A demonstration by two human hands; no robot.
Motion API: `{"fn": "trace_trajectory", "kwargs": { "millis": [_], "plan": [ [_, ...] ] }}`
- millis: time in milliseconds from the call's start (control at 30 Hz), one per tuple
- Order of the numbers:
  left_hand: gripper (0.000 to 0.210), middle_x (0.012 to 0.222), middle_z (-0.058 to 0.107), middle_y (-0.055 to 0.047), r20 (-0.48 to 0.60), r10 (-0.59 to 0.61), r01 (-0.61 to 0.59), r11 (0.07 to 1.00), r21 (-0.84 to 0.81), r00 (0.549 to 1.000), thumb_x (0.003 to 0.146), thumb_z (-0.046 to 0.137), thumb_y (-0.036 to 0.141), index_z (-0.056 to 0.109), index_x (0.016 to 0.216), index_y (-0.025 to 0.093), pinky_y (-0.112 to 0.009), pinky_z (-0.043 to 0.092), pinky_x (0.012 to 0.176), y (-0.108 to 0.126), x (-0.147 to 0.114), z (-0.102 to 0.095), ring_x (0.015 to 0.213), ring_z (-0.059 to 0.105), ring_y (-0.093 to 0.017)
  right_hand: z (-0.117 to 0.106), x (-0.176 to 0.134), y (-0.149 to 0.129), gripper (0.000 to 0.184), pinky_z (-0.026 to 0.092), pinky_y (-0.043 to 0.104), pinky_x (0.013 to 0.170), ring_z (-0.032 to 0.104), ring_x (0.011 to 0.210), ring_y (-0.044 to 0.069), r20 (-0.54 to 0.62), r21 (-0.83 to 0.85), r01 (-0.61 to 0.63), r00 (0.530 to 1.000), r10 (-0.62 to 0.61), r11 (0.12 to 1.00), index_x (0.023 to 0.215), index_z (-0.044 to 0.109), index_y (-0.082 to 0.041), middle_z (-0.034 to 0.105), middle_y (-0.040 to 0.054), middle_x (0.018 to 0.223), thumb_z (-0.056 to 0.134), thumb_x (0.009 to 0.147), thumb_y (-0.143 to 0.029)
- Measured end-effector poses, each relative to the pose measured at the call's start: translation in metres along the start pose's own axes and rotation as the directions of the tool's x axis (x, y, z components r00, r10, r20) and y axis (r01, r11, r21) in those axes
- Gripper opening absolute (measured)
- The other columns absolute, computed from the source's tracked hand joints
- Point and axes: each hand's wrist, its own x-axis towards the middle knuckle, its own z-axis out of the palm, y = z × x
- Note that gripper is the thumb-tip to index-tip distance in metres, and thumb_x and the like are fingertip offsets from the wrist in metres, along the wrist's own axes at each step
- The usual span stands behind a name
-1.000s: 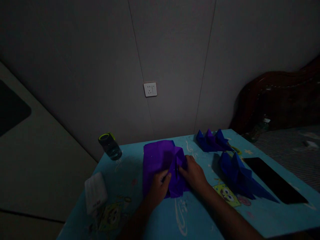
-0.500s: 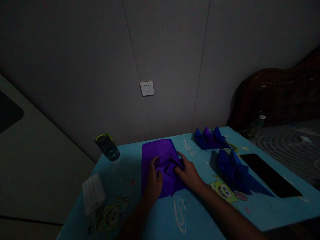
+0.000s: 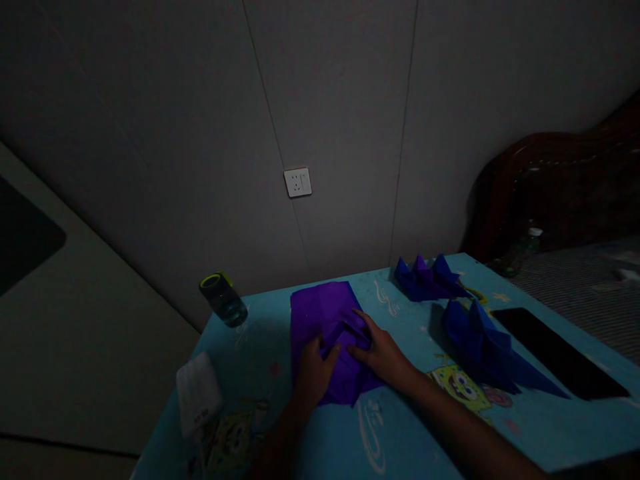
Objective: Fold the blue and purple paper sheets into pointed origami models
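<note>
A partly folded sheet of purple paper (image 3: 320,308) lies on the table, its near half creased into raised folds. My left hand (image 3: 316,369) grips the left side of these folds between thumb and fingers. On their right side, my right hand (image 3: 376,350) pinches the paper, with the thumb in front and the fingers behind. Off to the right sits a folded blue paper boat (image 3: 473,340) with pointed peaks. Behind it is another folded paper boat (image 3: 427,279), blue with a purple middle peak.
A dark water bottle (image 3: 223,300) with a yellow-green rim stands at the back left. Nearer is a white box-like device (image 3: 199,393) with a cable. A flat black slab (image 3: 557,352) lies on the right of the blue patterned tablecloth (image 3: 400,427). A wall socket (image 3: 298,182) is behind.
The view has shifted slightly, so everything sits a little further right. Both hands have shifted on the purple paper, and its raised folds look more drawn together between them.
</note>
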Motion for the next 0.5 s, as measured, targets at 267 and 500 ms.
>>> {"fn": "trace_trajectory", "kwargs": {
  "millis": [267, 500],
  "plan": [
    [0.036, 0.103, 0.074, -0.015, -0.103, -0.072, 0.078, 0.995, 0.055, 0.992, 0.074, 0.066, 0.036, 0.071, 0.102, 0.013, -0.046, 0.049, 0.095, 0.000, 0.003, -0.003, 0.099, 0.068, -0.030, 0.001, 0.001, 0.004, 0.069, 0.049, 0.040, 0.089, 0.060, 0.099, 0.024, -0.119, -0.235, 0.154, 0.976, -0.185, 0.960, 0.145, 0.037, -0.023, 0.058, 0.0094, 0.116, 0.063, 0.080, -0.025],
    [0.024, 0.089, 0.074, -0.014, -0.231, -0.141, 0.139, 0.990, -0.025, 0.963, 0.065, 0.071, 0.029, 0.071, 0.084, 0.015, -0.047, 0.048, 0.093, -0.012, 0.011, -0.011, 0.094, 0.068, -0.032, 0.001, -0.001, -0.003, 0.048, 0.048, 0.039, 0.094, 0.061, 0.102, 0.023, -0.147, -0.229, 0.217, 0.956, -0.254, 0.949, 0.131, 0.054, -0.018, 0.063, 0.0111, 0.113, 0.050, 0.083, -0.018]
  ]
}}
